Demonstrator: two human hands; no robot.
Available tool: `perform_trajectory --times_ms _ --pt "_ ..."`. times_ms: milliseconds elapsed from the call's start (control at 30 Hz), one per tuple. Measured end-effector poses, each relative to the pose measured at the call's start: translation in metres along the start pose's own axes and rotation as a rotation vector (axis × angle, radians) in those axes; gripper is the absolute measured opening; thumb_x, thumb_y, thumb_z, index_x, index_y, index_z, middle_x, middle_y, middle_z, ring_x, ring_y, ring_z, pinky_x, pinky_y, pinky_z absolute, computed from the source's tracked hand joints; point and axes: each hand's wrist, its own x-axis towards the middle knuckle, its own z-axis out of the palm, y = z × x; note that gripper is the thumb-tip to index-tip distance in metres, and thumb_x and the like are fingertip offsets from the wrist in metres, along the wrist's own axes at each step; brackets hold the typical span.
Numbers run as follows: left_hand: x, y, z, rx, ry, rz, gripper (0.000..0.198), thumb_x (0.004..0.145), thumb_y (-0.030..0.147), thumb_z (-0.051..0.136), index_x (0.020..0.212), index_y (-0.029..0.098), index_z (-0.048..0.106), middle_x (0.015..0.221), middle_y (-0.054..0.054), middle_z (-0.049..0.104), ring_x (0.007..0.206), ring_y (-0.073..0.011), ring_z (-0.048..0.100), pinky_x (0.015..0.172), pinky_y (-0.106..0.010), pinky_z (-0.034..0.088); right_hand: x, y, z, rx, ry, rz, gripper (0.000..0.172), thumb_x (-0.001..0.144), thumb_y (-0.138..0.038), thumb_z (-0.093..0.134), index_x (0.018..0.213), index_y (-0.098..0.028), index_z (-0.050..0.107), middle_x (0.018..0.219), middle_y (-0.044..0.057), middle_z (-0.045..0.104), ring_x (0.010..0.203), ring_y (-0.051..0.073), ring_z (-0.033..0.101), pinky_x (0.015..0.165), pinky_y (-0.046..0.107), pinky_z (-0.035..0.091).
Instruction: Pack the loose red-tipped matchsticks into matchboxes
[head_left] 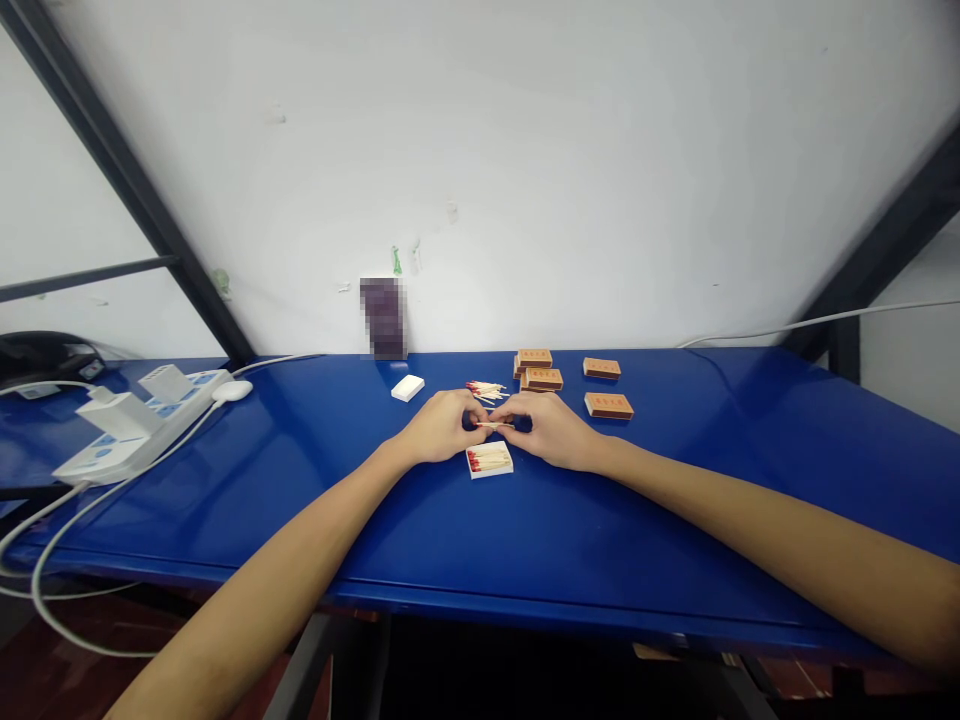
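Note:
Between the fingertips of my left hand [442,424] and my right hand [551,428] are a few red-tipped matches [493,425], pinched from both ends. The hands meet just above and behind a white matchbox tray [491,474]. Inside that tray lies a layer of matches [489,459], their red heads toward the left. Beyond the fingers, a loose pile of matches [487,390] is spread on the blue table [300,470], partly hidden by my hands. How many matches the fingers hold is too small to tell.
Behind my right hand stand several orange matchboxes [542,379], some stacked; two more matchboxes [609,405] lie to the right. A small white box [407,388] sits left of the pile. On the far left are a power strip [142,430] and cables [60,540].

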Motion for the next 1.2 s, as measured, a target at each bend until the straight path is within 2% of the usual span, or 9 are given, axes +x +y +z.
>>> perform_trajectory --times_ms 467,567,633,700,833,1000,1200 --pt "0.001 -0.003 0.004 -0.114 -0.029 -0.045 0.017 0.081 0.028 0.065 0.088 0.017 0.074 0.074 0.0 0.064 0.066 -0.0113 0.052 0.061 -0.023 0.038 -0.001 -0.002 -0.001 -0.013 0.014 0.009 0.018 0.081 -0.011 0.061 0.092 -0.019 0.074 0.081 0.004 0.074 0.072 0.017 0.066 0.065 0.028 0.049" --pt "0.001 -0.007 -0.003 -0.205 -0.101 -0.056 0.028 0.079 0.025 0.064 0.105 0.017 0.072 0.079 0.001 0.063 0.063 -0.0097 0.049 0.059 -0.023 0.039 -0.001 -0.002 -0.002 0.011 0.019 0.023 0.017 0.081 -0.012 0.061 0.09 -0.019 0.074 0.08 0.004 0.074 0.07 0.017 0.065 0.065 0.028 0.049" --pt "0.0 -0.011 -0.011 -0.309 -0.161 -0.078 0.044 0.078 0.022 0.063 0.122 0.018 0.064 0.082 0.001 0.063 0.061 -0.0086 0.049 0.058 -0.022 0.04 -0.001 -0.002 -0.003 0.048 0.017 0.039 0.014 0.081 -0.014 0.061 0.087 -0.018 0.073 0.077 0.003 0.073 0.068 0.016 0.064 0.064 0.028 0.049" --pt "-0.002 -0.016 -0.019 -0.391 -0.205 -0.087 0.056 0.075 0.017 0.06 0.131 0.018 0.057 0.084 0.0 0.063 0.064 -0.0094 0.053 0.062 -0.023 0.043 -0.001 -0.003 -0.005 0.1 0.019 0.063 0.012 0.081 -0.017 0.061 0.086 -0.018 0.072 0.075 0.003 0.072 0.066 0.016 0.063 0.063 0.028 0.049" --pt "-0.003 -0.022 -0.026 -0.43 -0.241 -0.103 0.054 0.072 0.014 0.057 0.126 0.016 0.06 0.083 -0.001 0.065 0.072 -0.0119 0.057 0.068 -0.025 0.046 -0.002 -0.014 -0.007 0.192 0.027 0.077 0.011 0.081 -0.019 0.061 0.084 -0.019 0.072 0.076 0.002 0.073 0.067 0.016 0.063 0.063 0.028 0.05" --pt "-0.002 -0.019 -0.026 -0.408 -0.283 -0.09 0.038 0.073 0.016 0.057 0.11 0.015 0.068 0.079 -0.001 0.064 0.068 -0.0114 0.055 0.063 -0.024 0.043 -0.009 -0.031 -0.003 0.246 -0.07 0.037 0.014 0.077 -0.013 0.061 0.085 -0.021 0.07 0.078 0.0 0.072 0.067 0.014 0.062 0.064 0.026 0.049" --pt "-0.004 -0.009 -0.033 -0.456 -0.364 -0.068 0.028 0.078 0.026 0.066 0.103 0.014 0.071 0.071 0.0 0.061 0.063 -0.0103 0.051 0.058 -0.023 0.038 -0.013 -0.032 -0.002 0.225 -0.068 0.005 0.017 0.077 -0.011 0.061 0.087 -0.022 0.07 0.083 0.001 0.072 0.071 0.015 0.064 0.067 0.028 0.05"
